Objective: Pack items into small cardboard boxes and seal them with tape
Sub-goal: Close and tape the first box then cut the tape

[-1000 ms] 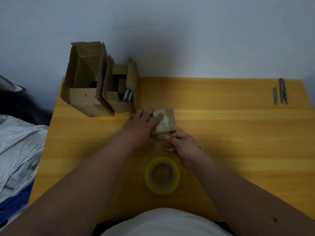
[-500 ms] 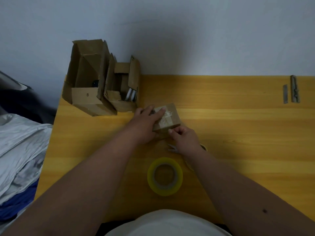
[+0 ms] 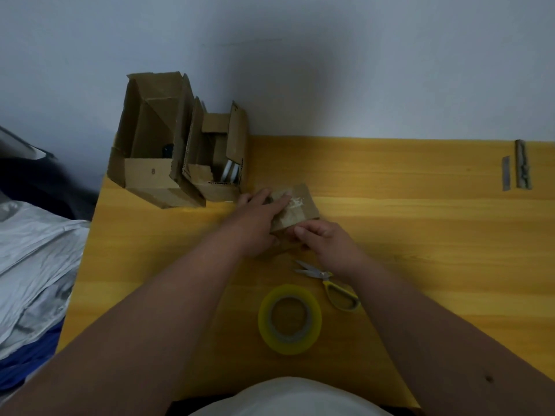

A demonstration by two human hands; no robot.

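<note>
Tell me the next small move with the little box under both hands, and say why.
Probably press the loose tape end down onto the near side of the small box with the right hand. The left hand lies flat across its top, where shiny tape already shows, and the right hand's fingers sit at the near lower edge. The tape roll and scissors lie set aside, untouched.

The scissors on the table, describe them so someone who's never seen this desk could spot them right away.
Start at the yellow wooden table and find the roll of yellow tape near its front edge. Just right of and slightly beyond the roll lie the scissors, beside the person's right forearm. They are the only thing with silver blades and yellow loop handles.
</note>
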